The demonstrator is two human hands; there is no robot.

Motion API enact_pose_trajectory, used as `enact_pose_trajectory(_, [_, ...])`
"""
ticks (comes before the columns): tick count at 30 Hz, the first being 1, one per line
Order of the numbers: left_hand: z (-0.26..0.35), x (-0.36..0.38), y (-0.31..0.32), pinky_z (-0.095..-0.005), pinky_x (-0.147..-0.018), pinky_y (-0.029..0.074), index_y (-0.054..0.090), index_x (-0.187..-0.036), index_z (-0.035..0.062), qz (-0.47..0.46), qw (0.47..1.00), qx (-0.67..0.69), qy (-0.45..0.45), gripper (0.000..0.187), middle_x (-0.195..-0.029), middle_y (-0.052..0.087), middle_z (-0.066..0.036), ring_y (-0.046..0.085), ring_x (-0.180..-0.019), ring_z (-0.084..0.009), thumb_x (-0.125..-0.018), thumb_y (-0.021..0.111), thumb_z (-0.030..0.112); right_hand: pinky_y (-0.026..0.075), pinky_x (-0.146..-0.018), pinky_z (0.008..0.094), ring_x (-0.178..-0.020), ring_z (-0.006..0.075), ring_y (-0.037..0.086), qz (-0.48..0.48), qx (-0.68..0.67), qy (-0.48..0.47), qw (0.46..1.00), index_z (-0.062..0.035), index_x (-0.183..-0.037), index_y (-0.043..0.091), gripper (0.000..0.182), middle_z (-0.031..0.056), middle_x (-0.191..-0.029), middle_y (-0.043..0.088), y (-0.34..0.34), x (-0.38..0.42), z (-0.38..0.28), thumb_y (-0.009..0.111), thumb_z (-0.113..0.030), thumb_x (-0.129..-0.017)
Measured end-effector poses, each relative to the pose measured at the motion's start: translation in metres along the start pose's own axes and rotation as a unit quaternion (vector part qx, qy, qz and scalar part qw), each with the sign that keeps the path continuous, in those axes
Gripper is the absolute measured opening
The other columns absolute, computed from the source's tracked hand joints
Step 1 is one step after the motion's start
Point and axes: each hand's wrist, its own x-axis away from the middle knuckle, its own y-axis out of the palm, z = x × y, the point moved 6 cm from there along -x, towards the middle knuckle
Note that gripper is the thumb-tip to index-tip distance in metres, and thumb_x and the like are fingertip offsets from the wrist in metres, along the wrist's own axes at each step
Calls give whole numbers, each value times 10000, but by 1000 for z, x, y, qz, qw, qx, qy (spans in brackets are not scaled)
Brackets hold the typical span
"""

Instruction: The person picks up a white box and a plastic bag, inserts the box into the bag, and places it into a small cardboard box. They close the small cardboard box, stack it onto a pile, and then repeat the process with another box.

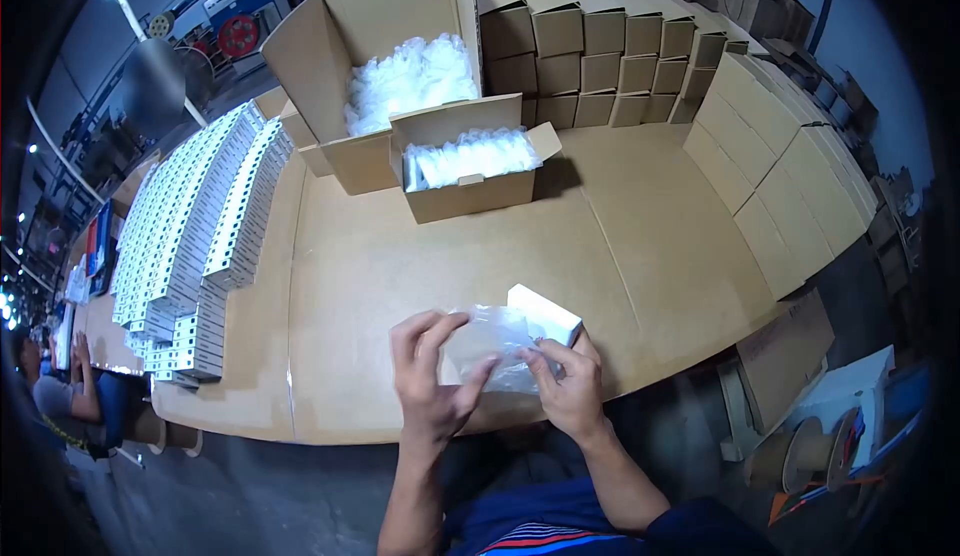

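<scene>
A clear plastic bag is spread between my two hands above the front of the table. My left hand has its thumb and fingers curved and apart, with the fingertips touching the bag's left side. My right hand pinches the bag's right edge between thumb and forefinger. Its other fingers rest against a small white box, which is tilted just behind the bag. The box's lower part is hidden by the bag and the right hand.
An open carton of wrapped items stands mid-table, before a larger carton full of clear bags. Stacked white boxes line the left side. Brown cartons are piled at the back and right. A person sits far left.
</scene>
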Motion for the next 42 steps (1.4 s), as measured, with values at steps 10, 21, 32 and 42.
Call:
enact_pose_trajectory(10, [-15, -7, 31, -387, -584, 486, 566, -947, 34, -188, 979, 50, -53, 197, -692, 645, -118, 632, -600, -310, -930, 747, 108, 521, -907, 463, -1070, 443, 632, -169, 24, -53, 984, 46, -969, 691, 142, 290, -1244, 563, -1, -2, -14, 705, -89, -926])
enact_pose_trajectory(21, [-50, -11, 27, -296, -707, 545, 508, -1335, -18, -284, 894, 319, -136, 636, -1026, 720, -187, 734, -773, -199, -866, 815, 282, 492, -872, 403, -951, 344, 611, -221, -105, 12, 970, 39, -963, 704, 198, 235, -1063, 599, -19, 3, 22, 685, -158, -981])
enact_pose_trajectory(32, [-65, 11, 37, -210, -599, 443, 551, -1106, -24, -12, 890, 433, -143, 410, -952, 641, -100, 543, -650, -82, -982, 720, 329, 475, -907, 357, -989, 241, 588, -215, -146, 15, 965, 51, -980, 697, 262, 152, -1093, 600, -4, 7, 40, 644, -200, -1033])
enact_pose_trajectory(42, [-60, 55, 47, -395, -1097, 419, 429, -1435, -17, -45, 787, 512, -341, 858, -1343, 553, -134, 523, -1293, -218, -830, 865, 408, 478, -815, 367, -937, 268, 591, -122, -72, 24, 990, 50, -968, 669, 230, 187, -1021, 561, -8, 5, 43, 686, -178, -994])
